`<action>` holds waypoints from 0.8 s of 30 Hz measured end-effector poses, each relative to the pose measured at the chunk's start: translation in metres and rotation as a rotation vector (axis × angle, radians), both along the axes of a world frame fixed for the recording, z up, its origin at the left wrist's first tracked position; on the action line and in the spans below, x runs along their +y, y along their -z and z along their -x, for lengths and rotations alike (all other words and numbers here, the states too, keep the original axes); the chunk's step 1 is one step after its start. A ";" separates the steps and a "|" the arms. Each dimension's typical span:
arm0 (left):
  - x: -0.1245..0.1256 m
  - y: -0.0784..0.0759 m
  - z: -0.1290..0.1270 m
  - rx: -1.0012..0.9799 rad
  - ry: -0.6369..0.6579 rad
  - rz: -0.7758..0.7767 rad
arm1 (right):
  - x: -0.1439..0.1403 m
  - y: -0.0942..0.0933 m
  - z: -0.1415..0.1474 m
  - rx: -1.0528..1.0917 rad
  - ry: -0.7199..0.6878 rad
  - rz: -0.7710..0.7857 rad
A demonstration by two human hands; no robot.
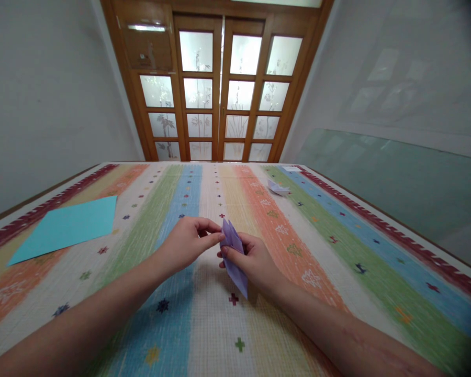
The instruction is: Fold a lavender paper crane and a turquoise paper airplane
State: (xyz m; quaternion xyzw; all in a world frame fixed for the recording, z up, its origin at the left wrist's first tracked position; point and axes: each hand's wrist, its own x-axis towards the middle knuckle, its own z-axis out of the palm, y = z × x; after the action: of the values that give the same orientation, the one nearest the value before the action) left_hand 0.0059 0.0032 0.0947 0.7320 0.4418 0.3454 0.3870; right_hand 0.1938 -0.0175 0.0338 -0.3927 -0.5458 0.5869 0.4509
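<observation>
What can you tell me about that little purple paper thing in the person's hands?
The purple folded paper is pale lilac, creased into a long, narrow shape with pointed ends. It is held above the striped tablecloth, tilted. The right hand grips its middle; the left hand pinches its upper tip.

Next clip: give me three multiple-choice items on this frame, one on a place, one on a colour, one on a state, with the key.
1. Where does the flat blue sheet lie on the striped table?
A. far left
B. far right
C. under the hands

2. What colour is the folded paper in the hands?
A. red
B. lilac
C. green

3. How is that folded paper held?
A. lying untouched
B. pinned under a forearm
C. gripped by the right hand, left hand pinching its top

Key: 1 A, it lies by the left edge; 2 B, it is pale purple; 3 C, both hands' fingers meet on it.
</observation>
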 end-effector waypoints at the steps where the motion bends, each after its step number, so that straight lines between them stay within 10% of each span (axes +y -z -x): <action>1: 0.000 0.001 -0.001 0.015 -0.018 -0.024 | 0.000 0.000 0.001 -0.002 0.008 -0.005; 24: -0.008 0.017 -0.010 -0.155 -0.136 -0.122 | -0.004 0.004 0.005 0.033 0.068 -0.123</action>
State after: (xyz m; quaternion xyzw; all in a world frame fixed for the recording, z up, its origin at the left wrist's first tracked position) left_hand 0.0154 -0.0051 0.0782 0.6939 0.4371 0.4525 0.3502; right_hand 0.1890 -0.0216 0.0301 -0.3727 -0.5597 0.5430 0.5030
